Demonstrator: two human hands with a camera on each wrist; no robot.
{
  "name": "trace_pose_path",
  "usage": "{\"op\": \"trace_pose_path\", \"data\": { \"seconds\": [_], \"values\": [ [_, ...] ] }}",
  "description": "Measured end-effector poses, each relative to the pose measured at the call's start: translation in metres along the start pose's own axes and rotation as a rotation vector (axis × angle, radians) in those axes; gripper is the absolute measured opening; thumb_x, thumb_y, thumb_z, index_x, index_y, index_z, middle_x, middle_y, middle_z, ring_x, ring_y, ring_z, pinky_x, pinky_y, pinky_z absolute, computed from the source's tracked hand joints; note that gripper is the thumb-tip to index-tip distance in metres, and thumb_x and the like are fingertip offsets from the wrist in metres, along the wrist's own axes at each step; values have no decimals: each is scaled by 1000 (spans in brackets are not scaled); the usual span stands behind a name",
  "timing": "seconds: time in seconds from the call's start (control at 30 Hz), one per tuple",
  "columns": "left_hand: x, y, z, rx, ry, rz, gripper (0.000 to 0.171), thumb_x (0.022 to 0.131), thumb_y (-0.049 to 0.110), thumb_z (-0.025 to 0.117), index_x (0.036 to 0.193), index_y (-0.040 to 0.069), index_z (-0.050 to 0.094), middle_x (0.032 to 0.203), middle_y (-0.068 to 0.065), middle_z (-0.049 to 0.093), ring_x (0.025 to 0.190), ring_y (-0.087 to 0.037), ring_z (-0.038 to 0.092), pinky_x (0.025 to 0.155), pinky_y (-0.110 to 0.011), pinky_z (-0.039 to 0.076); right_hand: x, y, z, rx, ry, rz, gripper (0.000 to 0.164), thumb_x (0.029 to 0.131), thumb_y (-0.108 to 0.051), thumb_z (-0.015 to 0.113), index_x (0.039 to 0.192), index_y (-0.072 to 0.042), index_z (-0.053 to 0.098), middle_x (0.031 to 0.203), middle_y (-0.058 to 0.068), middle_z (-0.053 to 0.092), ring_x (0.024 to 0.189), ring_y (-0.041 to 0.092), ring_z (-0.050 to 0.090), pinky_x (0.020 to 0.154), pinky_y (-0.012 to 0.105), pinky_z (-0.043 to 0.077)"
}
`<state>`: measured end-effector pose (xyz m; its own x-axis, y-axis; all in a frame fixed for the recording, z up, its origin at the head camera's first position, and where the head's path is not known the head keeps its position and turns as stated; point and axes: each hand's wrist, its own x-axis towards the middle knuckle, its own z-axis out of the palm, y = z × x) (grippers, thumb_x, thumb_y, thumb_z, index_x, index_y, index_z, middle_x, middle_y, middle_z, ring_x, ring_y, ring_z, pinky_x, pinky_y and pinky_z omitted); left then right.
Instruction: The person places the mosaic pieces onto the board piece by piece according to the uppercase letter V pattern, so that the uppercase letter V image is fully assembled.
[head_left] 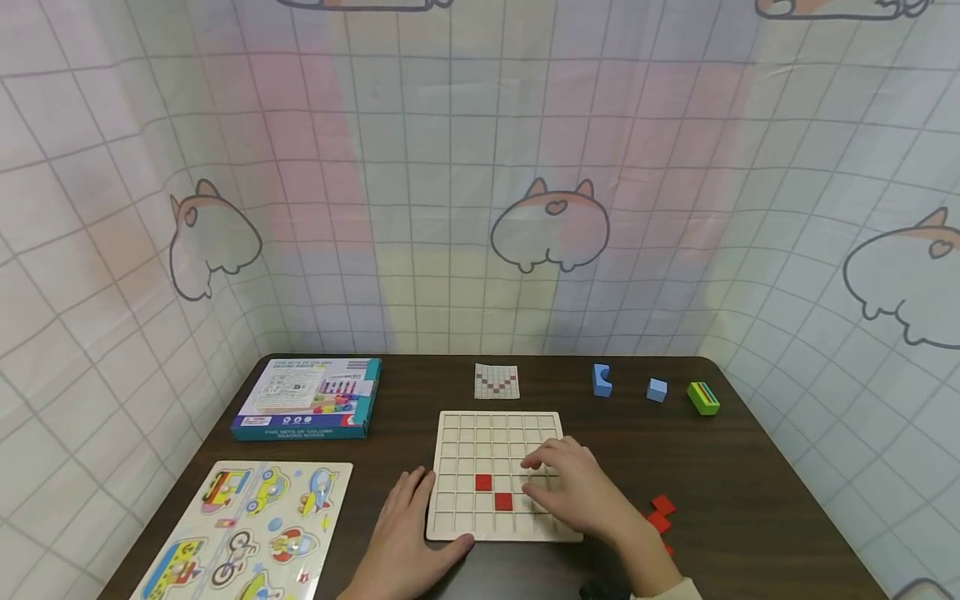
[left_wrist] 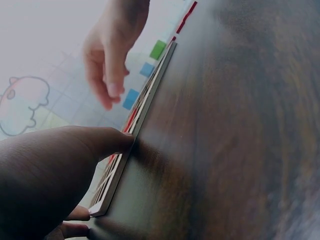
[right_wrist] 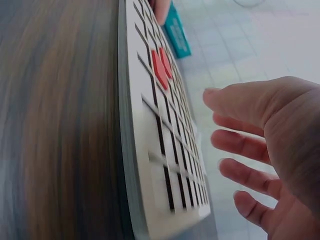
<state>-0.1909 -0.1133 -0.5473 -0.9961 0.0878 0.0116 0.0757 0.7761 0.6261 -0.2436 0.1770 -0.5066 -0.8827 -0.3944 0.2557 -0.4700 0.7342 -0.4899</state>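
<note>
A pale grid board (head_left: 460, 429) lies flat on the table, with two red square tiles set diagonally in its cells: one tile (head_left: 483, 482) and, lower to the right, another tile (head_left: 503, 502). My left hand (head_left: 405, 533) rests at the board's front left corner, fingers along the left side and thumb at the front edge. In the left wrist view its thumb (left_wrist: 112, 141) touches that edge. Over the board's right half hovers my right hand (head_left: 573, 487), its fingers loosely bent. The right wrist view shows nothing between the thumb and fingers (right_wrist: 242, 145).
Behind the board lies a small pattern card (head_left: 497, 382). Loose red tiles (head_left: 659, 522) sit right of the right forearm. At the back right are a blue notched block (head_left: 602, 380), a blue cube (head_left: 657, 390) and a green striped block (head_left: 703, 398). A box (head_left: 307, 398) and picture board (head_left: 247, 533) lie left.
</note>
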Motion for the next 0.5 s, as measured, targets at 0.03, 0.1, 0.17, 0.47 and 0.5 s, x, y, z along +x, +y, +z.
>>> {"op": "trace_pose_path", "data": {
  "seconds": [0.03, 0.1, 0.17, 0.47, 0.5],
  "values": [
    [0, 0, 1, -2, -3, -5, 117, 79, 79, 86, 168, 12, 48, 177, -16, 39, 168, -47, 29, 129, -76, 32, -3, 3, -3, 6, -4, 14, 20, 95, -25, 89, 114, -21, 83, 113, -9, 78, 110, 13, 60, 101, 49, 49],
    [1, -1, 1, -5, -6, -7, 117, 79, 79, 86, 168, 12, 48, 177, -16, 39, 168, -47, 28, 129, -76, 31, -9, 11, -8, 12, -12, 32, 21, 96, -26, 89, 115, -22, 82, 115, -11, 78, 112, 14, 60, 102, 49, 48],
    [1, -1, 1, -11, -8, -11, 117, 79, 79, 86, 168, 13, 47, 177, -16, 39, 168, -46, 28, 130, -76, 31, -16, 18, -14, 15, -16, 48, 22, 96, -26, 88, 117, -23, 82, 117, -12, 77, 113, 15, 61, 103, 51, 49],
    [0, -1, 1, -21, -3, -5, 117, 80, 79, 86, 168, 12, 47, 178, -16, 39, 169, -46, 27, 130, -76, 30, -41, 46, -35, -14, -74, 123, 38, 91, -35, 93, 126, -27, 79, 125, -16, 74, 120, 16, 60, 102, 51, 45],
    [0, -1, 0, -21, -4, -6, 117, 80, 79, 86, 168, 12, 47, 178, -16, 39, 169, -46, 27, 130, -76, 30, -44, 48, -37, -15, -79, 127, 40, 91, -35, 93, 127, -27, 79, 125, -15, 74, 120, 17, 60, 102, 51, 45]
  ]
}}
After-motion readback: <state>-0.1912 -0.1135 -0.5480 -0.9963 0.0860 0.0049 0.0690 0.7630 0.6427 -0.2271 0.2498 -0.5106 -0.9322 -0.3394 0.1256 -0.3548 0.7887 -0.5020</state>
